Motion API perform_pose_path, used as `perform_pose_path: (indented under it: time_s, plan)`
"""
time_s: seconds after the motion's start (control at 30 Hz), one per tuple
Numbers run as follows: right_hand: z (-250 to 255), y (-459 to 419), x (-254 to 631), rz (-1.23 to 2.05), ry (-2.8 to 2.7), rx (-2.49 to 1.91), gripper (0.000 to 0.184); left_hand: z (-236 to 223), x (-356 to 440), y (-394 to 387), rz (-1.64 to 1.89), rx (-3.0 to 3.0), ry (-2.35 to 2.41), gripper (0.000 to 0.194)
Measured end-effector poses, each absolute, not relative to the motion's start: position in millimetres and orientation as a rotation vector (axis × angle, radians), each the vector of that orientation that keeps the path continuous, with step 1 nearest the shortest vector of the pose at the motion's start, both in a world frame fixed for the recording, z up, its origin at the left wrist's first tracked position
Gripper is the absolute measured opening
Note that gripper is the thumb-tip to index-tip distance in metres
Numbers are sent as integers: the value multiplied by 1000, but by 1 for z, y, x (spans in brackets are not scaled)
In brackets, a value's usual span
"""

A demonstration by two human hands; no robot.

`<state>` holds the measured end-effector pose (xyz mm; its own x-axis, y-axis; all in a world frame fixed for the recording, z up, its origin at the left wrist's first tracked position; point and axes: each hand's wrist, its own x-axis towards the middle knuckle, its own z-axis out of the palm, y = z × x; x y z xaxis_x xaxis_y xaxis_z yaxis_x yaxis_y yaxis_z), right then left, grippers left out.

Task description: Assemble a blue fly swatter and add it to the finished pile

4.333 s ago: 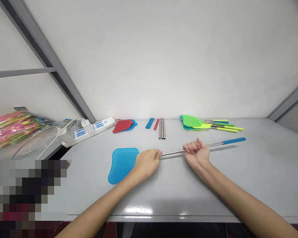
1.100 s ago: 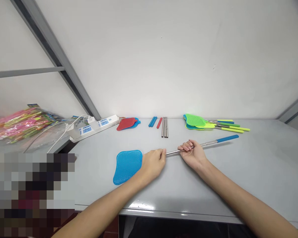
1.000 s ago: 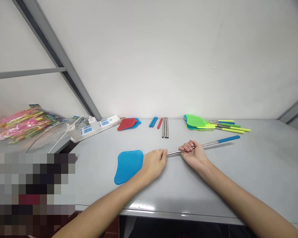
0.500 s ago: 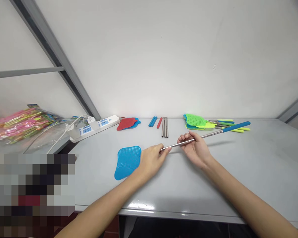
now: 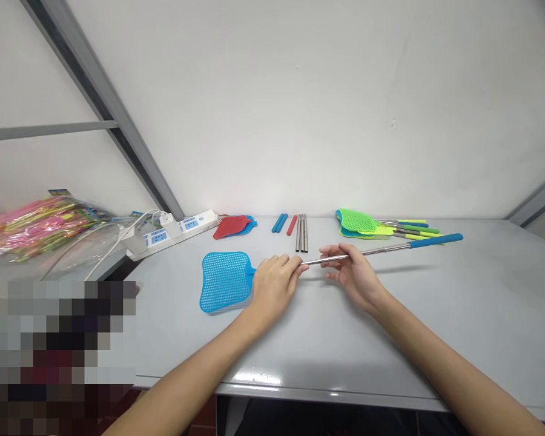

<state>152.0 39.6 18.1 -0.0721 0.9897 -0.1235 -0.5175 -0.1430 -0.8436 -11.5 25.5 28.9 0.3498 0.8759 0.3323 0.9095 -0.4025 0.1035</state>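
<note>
On grey table [image 5: 481,303]: blue fly swatter [image 5: 224,281] w/ steel shaft [image 5: 384,249]. L hand [image 5: 272,286] pressed together on swatter's shaft end; R hand [image 5: 354,275] spread around shaft, pinch unclear.

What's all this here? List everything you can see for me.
blue fly swatter head: one, blue, on the table left of the left hand
telescopic shaft: one, steel with a blue grip, raised above the table
stacked swatter heads: at least two, red over blue, far edge
short grips: three, two blue and one red, far edge
steel rods: three, silver, far edge
swatter pile: several, green and yellow, far right
power strip: one, white, far left
plastic bag of swatters: one, pink and yellow, left of the table
table: one, grey, under everything
left hand: one, fingertips at the shaft's end
right hand: one, pinching the shaft
</note>
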Motion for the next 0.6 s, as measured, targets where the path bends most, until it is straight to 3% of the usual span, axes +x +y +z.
perform_pose_path:
  time_s: [0.6]
  plan:
    - [12, 37, 147, 1721, -788, -829, 25, 30, -15, 26, -651, -2478, -1520, 28]
